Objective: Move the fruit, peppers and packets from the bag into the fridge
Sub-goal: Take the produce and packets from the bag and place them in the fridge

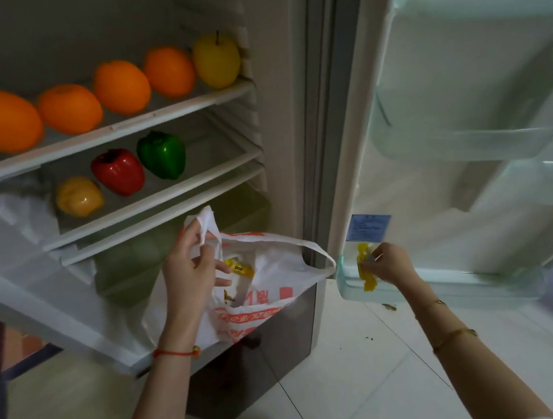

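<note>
Right hand [386, 264] pinching yellow packets [366, 268] at lowest door bin [356, 289]; drop well inside the rim, then release. Left hand [189, 271] gripping bag [276, 278] handle, mouth held open, more packets inside. Oranges [67, 109] and pear [217, 61] on upper shelf, peppers [119, 172] below.

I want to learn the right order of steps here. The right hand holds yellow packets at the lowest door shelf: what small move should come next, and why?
Probably the right hand should let go of the yellow packets, since they already sit inside the bottom door bin. Then it can return to the bag, which the left hand holds open by a handle, with another yellow packet visible inside.
</note>
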`<action>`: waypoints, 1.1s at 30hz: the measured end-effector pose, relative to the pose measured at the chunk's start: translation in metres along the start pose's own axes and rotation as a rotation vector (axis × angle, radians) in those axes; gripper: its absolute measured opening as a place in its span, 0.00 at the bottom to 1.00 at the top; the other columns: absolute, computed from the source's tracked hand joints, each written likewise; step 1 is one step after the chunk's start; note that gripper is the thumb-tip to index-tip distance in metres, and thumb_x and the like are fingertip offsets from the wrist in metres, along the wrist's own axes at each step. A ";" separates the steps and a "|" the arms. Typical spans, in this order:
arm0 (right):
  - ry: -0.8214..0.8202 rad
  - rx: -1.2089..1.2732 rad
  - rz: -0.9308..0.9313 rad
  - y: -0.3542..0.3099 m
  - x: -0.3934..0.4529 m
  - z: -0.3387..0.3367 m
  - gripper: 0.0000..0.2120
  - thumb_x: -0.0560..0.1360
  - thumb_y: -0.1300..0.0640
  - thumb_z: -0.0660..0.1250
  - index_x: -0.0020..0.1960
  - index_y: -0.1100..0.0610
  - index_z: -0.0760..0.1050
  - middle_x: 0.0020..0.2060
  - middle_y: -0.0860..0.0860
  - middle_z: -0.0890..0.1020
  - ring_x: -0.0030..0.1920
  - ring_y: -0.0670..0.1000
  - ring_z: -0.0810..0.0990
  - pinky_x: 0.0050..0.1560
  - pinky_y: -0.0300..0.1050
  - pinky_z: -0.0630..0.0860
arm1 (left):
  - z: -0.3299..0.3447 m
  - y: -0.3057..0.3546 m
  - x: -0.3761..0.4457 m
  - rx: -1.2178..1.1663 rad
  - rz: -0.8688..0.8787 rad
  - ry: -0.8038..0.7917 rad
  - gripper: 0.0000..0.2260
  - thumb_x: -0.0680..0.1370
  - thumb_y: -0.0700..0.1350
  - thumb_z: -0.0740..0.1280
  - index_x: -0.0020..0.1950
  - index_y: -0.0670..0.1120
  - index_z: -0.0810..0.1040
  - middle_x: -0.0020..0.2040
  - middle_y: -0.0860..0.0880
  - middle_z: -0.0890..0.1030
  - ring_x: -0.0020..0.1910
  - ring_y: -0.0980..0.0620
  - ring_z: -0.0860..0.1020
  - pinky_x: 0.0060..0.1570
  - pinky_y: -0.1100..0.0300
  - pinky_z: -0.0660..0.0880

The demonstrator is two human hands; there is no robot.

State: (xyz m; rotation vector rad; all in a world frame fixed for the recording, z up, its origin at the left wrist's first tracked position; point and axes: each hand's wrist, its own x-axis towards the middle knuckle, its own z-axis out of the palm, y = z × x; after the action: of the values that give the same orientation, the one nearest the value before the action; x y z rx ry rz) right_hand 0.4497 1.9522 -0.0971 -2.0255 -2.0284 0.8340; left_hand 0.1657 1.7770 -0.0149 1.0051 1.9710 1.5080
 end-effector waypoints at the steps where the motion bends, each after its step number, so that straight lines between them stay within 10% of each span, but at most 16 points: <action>1: -0.031 -0.026 0.002 -0.001 0.004 0.006 0.14 0.74 0.53 0.70 0.36 0.61 0.72 0.35 0.56 0.76 0.38 0.55 0.73 0.39 0.43 0.66 | 0.000 -0.001 -0.001 0.001 -0.006 0.017 0.23 0.82 0.41 0.61 0.76 0.54 0.64 0.62 0.57 0.70 0.35 0.52 0.84 0.30 0.56 0.82; 5: -0.120 -0.048 0.042 -0.001 0.019 0.029 0.11 0.72 0.54 0.71 0.37 0.62 0.77 0.36 0.55 0.79 0.34 0.51 0.74 0.29 0.42 0.68 | -0.003 -0.002 -0.004 0.005 -0.028 0.071 0.23 0.82 0.40 0.60 0.76 0.52 0.64 0.62 0.56 0.73 0.34 0.51 0.84 0.30 0.56 0.82; 16: -0.145 -0.032 0.103 0.001 0.030 0.034 0.10 0.72 0.63 0.65 0.33 0.64 0.78 0.34 0.57 0.82 0.42 0.60 0.82 0.43 0.44 0.76 | -0.007 -0.004 -0.008 0.004 -0.039 0.141 0.21 0.82 0.40 0.60 0.75 0.51 0.67 0.63 0.47 0.78 0.34 0.50 0.84 0.27 0.60 0.80; 29: -0.481 0.168 -0.376 -0.129 -0.045 -0.013 0.12 0.78 0.56 0.67 0.39 0.60 0.83 0.30 0.50 0.83 0.28 0.45 0.80 0.33 0.36 0.78 | -0.024 -0.006 -0.008 0.007 -0.046 0.182 0.21 0.82 0.40 0.60 0.75 0.52 0.67 0.63 0.48 0.78 0.34 0.50 0.84 0.28 0.59 0.81; 33: -0.551 0.053 -0.516 -0.165 -0.051 0.039 0.10 0.78 0.55 0.66 0.49 0.61 0.83 0.41 0.53 0.85 0.41 0.51 0.84 0.48 0.46 0.82 | -0.033 -0.005 -0.011 -0.018 -0.040 0.180 0.22 0.82 0.38 0.60 0.74 0.54 0.66 0.59 0.49 0.78 0.32 0.49 0.83 0.29 0.55 0.82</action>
State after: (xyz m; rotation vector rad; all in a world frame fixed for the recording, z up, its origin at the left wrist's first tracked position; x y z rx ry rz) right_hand 0.2907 1.9046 -0.0363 -1.2140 -2.5922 1.3981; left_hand 0.1469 1.7475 -0.0112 0.8433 2.0817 1.6412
